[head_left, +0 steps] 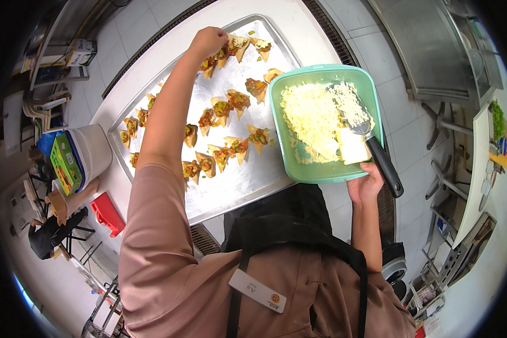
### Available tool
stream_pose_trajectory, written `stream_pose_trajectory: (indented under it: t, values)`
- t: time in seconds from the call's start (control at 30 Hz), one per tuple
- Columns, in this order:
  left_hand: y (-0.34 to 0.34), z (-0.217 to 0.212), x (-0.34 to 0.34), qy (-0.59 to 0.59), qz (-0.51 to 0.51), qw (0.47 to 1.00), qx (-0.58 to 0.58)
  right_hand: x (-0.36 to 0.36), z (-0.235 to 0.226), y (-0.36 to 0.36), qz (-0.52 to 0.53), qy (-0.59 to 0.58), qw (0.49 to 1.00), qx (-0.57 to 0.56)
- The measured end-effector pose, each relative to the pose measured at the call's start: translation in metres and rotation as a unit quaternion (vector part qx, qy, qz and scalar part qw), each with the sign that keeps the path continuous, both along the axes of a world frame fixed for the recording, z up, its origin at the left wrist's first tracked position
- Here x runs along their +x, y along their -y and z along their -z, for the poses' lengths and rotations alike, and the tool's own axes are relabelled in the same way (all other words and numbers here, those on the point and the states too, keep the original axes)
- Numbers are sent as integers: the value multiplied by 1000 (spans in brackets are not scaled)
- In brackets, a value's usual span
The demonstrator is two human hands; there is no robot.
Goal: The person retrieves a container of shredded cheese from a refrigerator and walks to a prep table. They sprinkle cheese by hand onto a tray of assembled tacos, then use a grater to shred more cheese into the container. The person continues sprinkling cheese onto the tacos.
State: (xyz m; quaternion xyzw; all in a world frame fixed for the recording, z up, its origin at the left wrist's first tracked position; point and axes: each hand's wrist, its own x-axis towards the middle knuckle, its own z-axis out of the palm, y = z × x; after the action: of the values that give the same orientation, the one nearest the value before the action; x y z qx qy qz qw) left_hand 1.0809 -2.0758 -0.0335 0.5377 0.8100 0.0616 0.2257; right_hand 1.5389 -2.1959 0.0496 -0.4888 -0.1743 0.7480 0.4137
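My left hand [208, 41] reaches over the far edge of the metal tray [231, 194]. Its fingers are pinched close above the topped pastry triangles [239, 48] there; whatever they hold is too small to make out. Pale yellow shreds lie on a few of these pieces. More crisp triangles with a red and green topping [238, 100] stand in rows across the tray. On the right, my right hand [366, 183] grips the near rim of a green plastic tub [312, 176]. Inside it are grated cheese [310, 115], a cheese block [352, 147] and a black-handled flat grater [382, 160].
The tray lies on a white table [315, 36]. At the table's left stand a white bucket [93, 149], a green box [66, 163] and a red object [107, 214]. Steel equipment [428, 48] is at the far right. A person in black [50, 239] is at the left.
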Motion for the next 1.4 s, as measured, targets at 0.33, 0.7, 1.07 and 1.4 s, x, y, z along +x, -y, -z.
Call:
stream_pose_trajectory:
  t: [0.33,0.7,1.07,1.4]
  values:
    - [-14,27,9,-13,8,999,-35,-2,-3,4,17,-23,1000,9]
    - [59,-97,104,199,113,955,186,0,21,-7,-17,-48,999,0]
    - [91,-125,179,111,271,947,130,-6,10,-3,-19,-97,995,10]
    - [101,-133,147,155,248,946,137,-34,1,1,-35,-89,995,15]
